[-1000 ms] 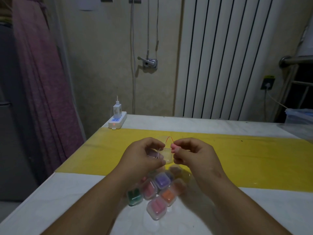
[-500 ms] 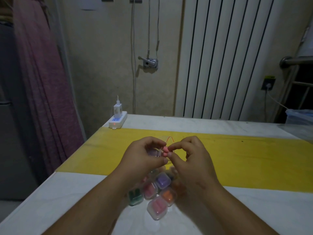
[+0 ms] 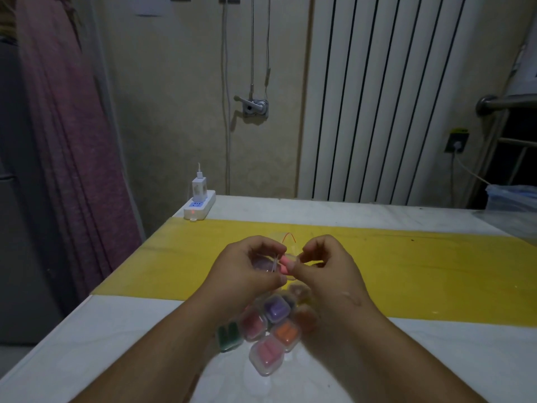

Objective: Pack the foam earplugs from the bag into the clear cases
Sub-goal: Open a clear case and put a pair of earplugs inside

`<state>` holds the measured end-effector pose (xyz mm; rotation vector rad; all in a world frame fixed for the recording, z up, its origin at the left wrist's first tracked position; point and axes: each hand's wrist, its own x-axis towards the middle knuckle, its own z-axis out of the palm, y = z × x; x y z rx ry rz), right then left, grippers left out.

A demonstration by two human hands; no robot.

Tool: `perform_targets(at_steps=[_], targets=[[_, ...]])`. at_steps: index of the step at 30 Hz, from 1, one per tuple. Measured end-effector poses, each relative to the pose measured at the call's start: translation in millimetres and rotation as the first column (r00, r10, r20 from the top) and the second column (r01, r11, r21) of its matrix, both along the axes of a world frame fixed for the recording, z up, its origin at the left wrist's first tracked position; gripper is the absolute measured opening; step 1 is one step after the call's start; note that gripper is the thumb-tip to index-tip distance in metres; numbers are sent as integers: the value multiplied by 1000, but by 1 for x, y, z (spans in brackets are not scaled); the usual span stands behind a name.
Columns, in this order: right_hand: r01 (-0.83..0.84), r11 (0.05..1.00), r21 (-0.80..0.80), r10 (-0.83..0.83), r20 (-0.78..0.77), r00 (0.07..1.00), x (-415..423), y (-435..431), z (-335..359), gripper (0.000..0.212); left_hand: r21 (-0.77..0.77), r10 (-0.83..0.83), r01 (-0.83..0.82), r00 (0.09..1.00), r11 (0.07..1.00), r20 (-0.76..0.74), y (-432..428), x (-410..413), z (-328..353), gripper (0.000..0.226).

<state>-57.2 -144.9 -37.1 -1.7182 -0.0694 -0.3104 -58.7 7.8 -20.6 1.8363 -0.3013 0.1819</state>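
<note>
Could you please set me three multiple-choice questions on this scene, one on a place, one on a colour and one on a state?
1. Where does the power strip sit?
A. At the far left corner of the table
B. On the floor
C. On a chair

2. What colour is the earplug in the right hand?
A. Green
B. Blue
C. Pink

3. What is the left hand doing?
A. Lying flat
B. Holding a clear case
C. Hanging empty

Answers:
1 A: it stands at the far left edge, just beyond the yellow band.
2 C: a pink end shows in its pinch.
3 B: its fingers curl round the case, above the table.
</note>
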Motion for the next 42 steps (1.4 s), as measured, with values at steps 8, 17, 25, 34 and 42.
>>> perform_targets(at_steps=[8, 17, 25, 34, 42], targets=[[-71, 975, 209, 96, -111, 989, -2, 4, 5, 30, -37, 16, -17, 999, 999, -37, 1, 2, -1, 50], [-19, 965, 263, 46, -95, 994, -1, 1, 8, 15, -641, -329, 152, 930, 753, -165, 4, 8, 1, 28], [-16, 948, 319, 59, -125, 990, -7, 3, 14, 16, -551, -317, 197, 939, 811, -131, 3, 4, 1, 32], [-75, 925, 372, 175, -245, 953, -9, 2, 17, 21, -459, -321, 204, 927, 865, -192, 3, 6, -6, 30], [-94, 928, 362, 196, -256, 947, -9, 2, 16, 35, -371, -213, 138, 962, 918, -169, 2, 3, -1, 32]])
